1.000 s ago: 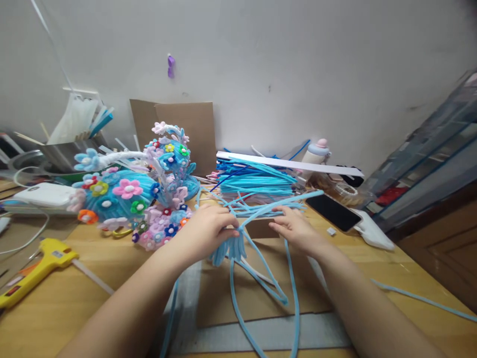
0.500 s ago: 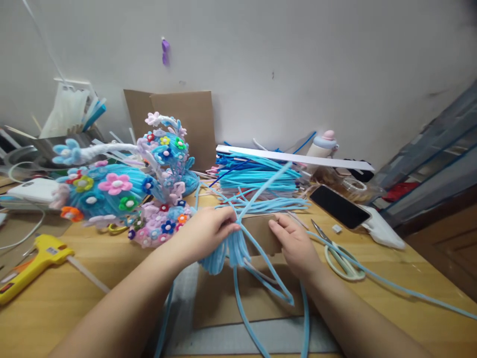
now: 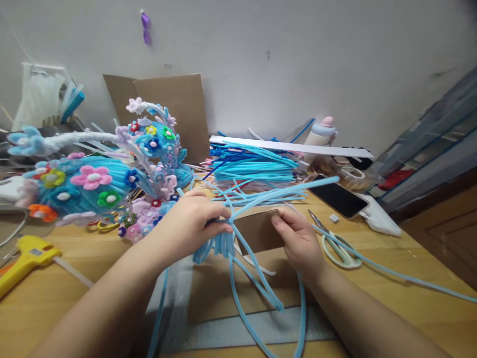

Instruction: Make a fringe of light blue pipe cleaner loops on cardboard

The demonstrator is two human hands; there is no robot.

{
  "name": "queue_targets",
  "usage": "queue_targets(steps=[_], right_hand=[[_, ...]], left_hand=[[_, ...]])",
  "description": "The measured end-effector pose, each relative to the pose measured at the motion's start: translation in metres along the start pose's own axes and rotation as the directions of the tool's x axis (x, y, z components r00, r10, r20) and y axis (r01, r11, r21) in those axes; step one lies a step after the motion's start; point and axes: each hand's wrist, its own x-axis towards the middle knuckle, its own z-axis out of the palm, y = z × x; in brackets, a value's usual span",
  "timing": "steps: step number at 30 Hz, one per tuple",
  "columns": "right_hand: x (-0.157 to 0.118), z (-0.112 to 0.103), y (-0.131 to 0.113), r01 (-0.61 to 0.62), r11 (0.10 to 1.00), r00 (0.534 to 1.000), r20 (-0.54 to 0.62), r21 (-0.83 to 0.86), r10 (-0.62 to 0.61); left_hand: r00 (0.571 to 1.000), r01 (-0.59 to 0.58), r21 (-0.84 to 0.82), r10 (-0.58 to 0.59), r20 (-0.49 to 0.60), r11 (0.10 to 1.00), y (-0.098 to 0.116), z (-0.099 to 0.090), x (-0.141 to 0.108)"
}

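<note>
My left hand [image 3: 196, 216] is closed around a bundle of looped light-blue pipe cleaners [image 3: 220, 244], its thumb and fingers pinching the top. Long loose pipe cleaner ends stick out to the right and hang down in curves. My right hand [image 3: 301, 238] pinches a small brown cardboard piece [image 3: 260, 231] by its right edge. The cardboard's left edge lies close beside the loops; whether they touch is hard to tell. Beneath both hands a larger cardboard sheet [image 3: 212, 293] lies on a grey mat [image 3: 208, 338].
Flower-covered pipe cleaner ornaments [image 3: 93, 191] stand at left, near a yellow glue gun [image 3: 32, 258]. A stack of blue pipe cleaners [image 3: 255, 166] lies at the back. Scissors [image 3: 341, 251] and a phone [image 3: 337, 196] are at right. A bottle [image 3: 321, 136] stands by the wall.
More of the small cardboard shows to the right of the loops, as the gap between them has widened. The upper loose pipe cleaner end has swung down to the right. The view has shifted slightly.
</note>
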Motion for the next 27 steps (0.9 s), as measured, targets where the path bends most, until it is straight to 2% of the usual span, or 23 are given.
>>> queue_targets(steps=[4, 8, 15, 21, 27], right_hand=[[-0.002, -0.001, 0.001, -0.038, 0.999, 0.999, -0.026, -0.023, 0.037], [-0.004, 0.000, 0.004, -0.091, 0.995, 0.994, -0.051, 0.045, 0.093], [-0.003, 0.002, -0.008, 0.004, 1.000, 1.000, 0.002, -0.018, -0.004], [-0.004, 0.004, -0.011, -0.007, 1.000, 1.000, -0.014, -0.021, 0.007], [-0.007, 0.006, -0.015, 0.030, 0.994, 0.999, -0.034, -0.105, -0.034]], left_hand=[[0.997, -0.052, -0.041, 0.054, 0.047, 0.998, 0.001, -0.001, 0.001], [0.998, -0.048, -0.073, 0.052, 0.048, 0.996, 0.002, 0.000, 0.001], [1.000, 0.015, -0.165, -0.014, 0.008, 0.986, -0.001, 0.006, 0.001], [0.999, -0.001, -0.205, 0.010, 0.040, 0.979, -0.001, 0.004, 0.001], [0.999, 0.010, -0.181, -0.001, 0.053, 0.983, 0.000, 0.006, 0.002]])
